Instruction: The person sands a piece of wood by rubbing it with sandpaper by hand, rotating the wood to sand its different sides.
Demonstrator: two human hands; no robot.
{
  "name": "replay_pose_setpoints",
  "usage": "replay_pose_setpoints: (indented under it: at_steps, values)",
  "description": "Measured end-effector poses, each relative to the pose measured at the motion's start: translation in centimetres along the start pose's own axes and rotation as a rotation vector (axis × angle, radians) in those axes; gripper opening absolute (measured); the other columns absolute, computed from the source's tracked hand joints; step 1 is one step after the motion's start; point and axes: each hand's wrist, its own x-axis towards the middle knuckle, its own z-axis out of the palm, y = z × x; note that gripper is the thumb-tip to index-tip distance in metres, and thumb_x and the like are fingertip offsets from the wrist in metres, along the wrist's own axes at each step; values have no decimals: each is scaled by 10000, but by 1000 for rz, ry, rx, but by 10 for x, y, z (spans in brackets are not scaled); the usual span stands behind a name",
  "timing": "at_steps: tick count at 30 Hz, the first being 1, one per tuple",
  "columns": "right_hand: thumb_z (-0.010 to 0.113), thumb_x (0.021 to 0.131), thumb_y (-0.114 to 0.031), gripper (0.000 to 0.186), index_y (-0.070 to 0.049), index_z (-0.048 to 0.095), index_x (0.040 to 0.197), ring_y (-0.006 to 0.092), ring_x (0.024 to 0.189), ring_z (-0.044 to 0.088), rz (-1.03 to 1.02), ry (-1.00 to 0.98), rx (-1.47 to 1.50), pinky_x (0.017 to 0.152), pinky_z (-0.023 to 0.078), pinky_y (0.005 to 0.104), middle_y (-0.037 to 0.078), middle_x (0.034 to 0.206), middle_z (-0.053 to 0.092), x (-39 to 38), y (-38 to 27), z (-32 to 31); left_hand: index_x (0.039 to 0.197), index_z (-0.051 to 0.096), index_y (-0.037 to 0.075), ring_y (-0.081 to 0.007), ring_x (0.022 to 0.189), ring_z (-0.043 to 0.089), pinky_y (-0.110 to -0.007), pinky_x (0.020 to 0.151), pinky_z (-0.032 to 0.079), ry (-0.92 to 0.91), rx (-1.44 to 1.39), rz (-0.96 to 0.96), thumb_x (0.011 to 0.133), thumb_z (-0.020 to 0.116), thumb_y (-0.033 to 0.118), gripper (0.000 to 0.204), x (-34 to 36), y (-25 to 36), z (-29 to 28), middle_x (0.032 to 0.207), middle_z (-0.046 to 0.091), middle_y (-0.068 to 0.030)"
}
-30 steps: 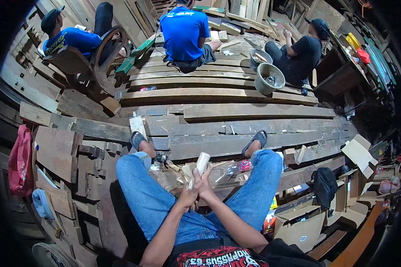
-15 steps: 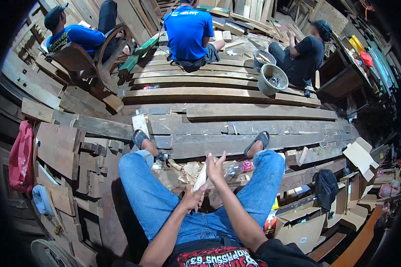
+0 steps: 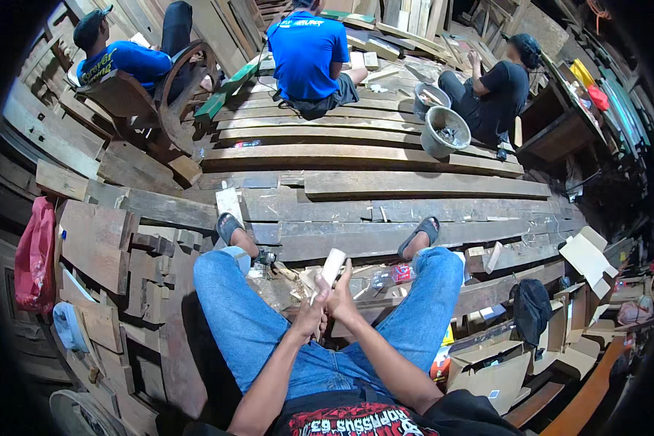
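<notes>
A pale piece of wood, smooth-looking with a blunt end, points up and away between my knees. My left hand is closed around its lower part. My right hand lies against the wood's right side, thumb pointing up and the other fingers curled in beside the left hand. Where the two hands meet, the wood's lower end is hidden, and I cannot make out whether anything else is between the fingers.
Wood shavings and a clear plastic bottle lie below my hands. Stacked boards stand at left near a red bag. At right are cardboard boxes and a black cap. Three people sit beyond the planks, near two buckets.
My right hand has come down and closed in against the wood, its fingers less spread. The wood's far end now shows wider and higher. My left hand has shifted slightly.
</notes>
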Motion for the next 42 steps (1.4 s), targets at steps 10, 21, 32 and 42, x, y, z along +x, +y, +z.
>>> replay_pose_setpoints:
  at_steps: [10,21,32,42]
  values:
    - [667,878,-415,1078,66,-80,1488,377,1286,448,76,72,29,1070,361,380,380,1430,322,4,1,10,862,510,99,-94,429,438,-247,391,364,0,-102,-103,953,509,532,442,3,-8,-1,568,462,11]
    - [657,878,-429,1071,58,-74,1492,418,1257,480,87,124,37,1052,384,409,362,1375,423,26,-14,0,837,514,93,-94,437,452,-240,396,379,-98,-51,-50,912,538,595,509,0,-11,-2,572,471,-2]
    - [684,875,-326,1084,-9,-142,1502,344,1068,614,93,70,-49,934,479,425,303,1271,526,26,-18,-22,863,517,106,-83,482,457,-245,411,384,-85,47,-55,908,540,615,511,-6,-16,-3,610,466,17]
    - [741,820,-241,1130,30,-124,1496,394,1225,502,179,115,138,1035,418,399,317,1410,352,26,-15,-24,903,534,72,-105,456,489,-260,398,402,-100,23,-24,921,581,533,463,-2,-16,0,602,506,-15]
